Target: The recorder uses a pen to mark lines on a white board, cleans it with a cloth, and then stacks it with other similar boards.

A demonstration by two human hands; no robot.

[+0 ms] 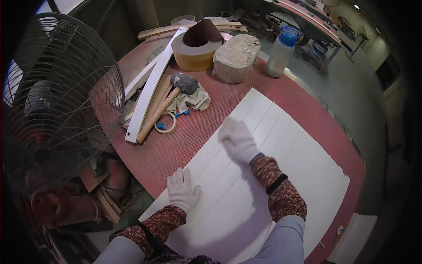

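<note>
White strips or boards [299, 163] lie side by side on the red table, with thin seams running between them. My left hand [182, 190], in a white glove, rests on the near left part of the panels with its fingers stretched out. My right hand [237, 138], gloved the same way, is closed over the far left part of the white surface and a little blurred. Whatever its fingers may hold is hidden. Patterned sleeves cover both forearms.
A rubber mallet [184, 83], a tape roll [166, 123], a rag [193, 99] and a long white strip [154, 88] lie at the left. Behind are an abrasive roll [195, 57], a wrapped bundle [236, 59] and a blue-lidded jug [281, 53]. A caged fan [61, 97] stands beside the table [154, 163].
</note>
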